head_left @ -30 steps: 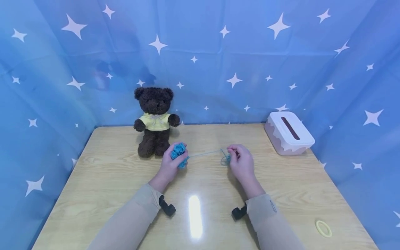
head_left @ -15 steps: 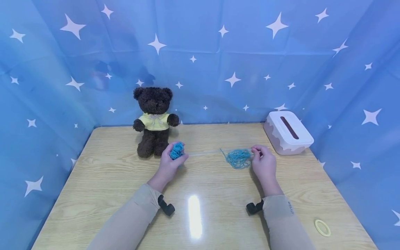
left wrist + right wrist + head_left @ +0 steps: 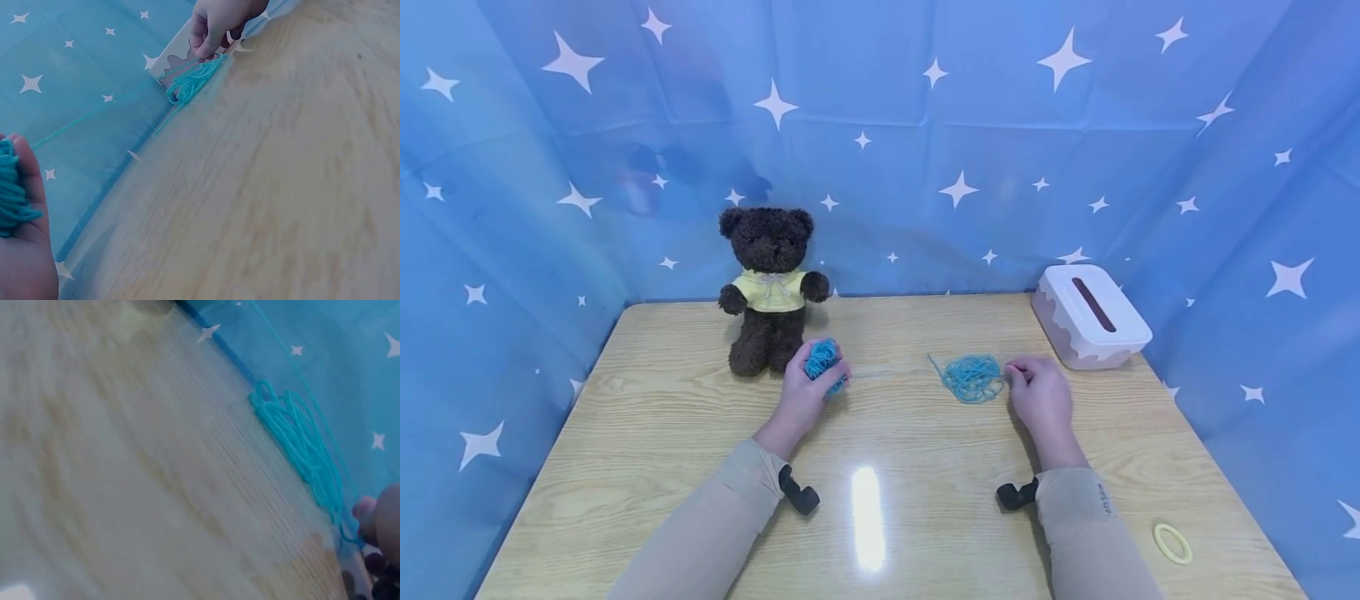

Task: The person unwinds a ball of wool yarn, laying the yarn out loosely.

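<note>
A bundle of teal yarn [image 3: 822, 358] lies in my left hand [image 3: 802, 392], thumb and fingers curled round it in front of the teddy bear's feet. From it a thin strand runs right across to my right hand [image 3: 1042, 396], whose thumb and fingertips pinch the yarn. Just left of that hand, a loose pile of teal yarn [image 3: 973, 379] rests on the table, a short end sticking out to its left. In the left wrist view the held yarn [image 3: 14, 194] shows at the left edge. The right wrist view shows the looped pile [image 3: 297, 440] beside my fingertips [image 3: 365, 509].
A dark brown teddy bear [image 3: 769, 287] in a yellow top stands at the back left of the wooden table [image 3: 700, 467]. At the back right is a tissue box [image 3: 1093, 312] with a white lid. A pale yellow ring [image 3: 1172, 543] lies front right. Blue star-patterned curtains [image 3: 880, 200] surround the table.
My right hand has moved right, drawing the strand out and bringing the yarn pile into full view. The strand has dipped slightly. My left hand has barely shifted.
</note>
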Demonstrator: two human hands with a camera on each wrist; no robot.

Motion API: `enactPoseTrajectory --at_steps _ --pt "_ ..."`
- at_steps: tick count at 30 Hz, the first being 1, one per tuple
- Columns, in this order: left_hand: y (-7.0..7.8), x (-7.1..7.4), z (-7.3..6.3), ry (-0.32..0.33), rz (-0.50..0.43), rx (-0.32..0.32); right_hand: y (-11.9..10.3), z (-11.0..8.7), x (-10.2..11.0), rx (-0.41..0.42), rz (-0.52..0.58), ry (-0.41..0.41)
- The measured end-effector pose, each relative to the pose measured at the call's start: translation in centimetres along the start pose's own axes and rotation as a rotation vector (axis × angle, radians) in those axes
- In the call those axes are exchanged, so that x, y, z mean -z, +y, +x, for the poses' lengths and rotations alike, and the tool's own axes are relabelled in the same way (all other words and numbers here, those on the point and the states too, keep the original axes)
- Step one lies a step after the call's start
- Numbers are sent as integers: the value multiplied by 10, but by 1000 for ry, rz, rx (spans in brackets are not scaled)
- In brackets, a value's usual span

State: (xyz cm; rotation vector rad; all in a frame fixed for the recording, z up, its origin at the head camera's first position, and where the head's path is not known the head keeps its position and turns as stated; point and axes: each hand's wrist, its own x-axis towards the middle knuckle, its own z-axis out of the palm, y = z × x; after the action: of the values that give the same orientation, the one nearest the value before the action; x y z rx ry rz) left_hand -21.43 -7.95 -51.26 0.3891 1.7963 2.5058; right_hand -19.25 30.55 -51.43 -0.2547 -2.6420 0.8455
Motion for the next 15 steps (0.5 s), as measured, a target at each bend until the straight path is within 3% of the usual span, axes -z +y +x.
enactPoseTrajectory --at_steps 5,9,12,15 --pt "-1 0 0 -25 -19 -7 -19 -4 -8 103 68 35" --pt "-2 0 0 -45 -28 -3 -53 -15 -22 285 211 64" --pt "-3 1 0 -64 -29 -1 -81 -29 -37 392 308 -31" --pt "-4 1 1 -80 -31 0 -106 -41 -51 425 369 -189"
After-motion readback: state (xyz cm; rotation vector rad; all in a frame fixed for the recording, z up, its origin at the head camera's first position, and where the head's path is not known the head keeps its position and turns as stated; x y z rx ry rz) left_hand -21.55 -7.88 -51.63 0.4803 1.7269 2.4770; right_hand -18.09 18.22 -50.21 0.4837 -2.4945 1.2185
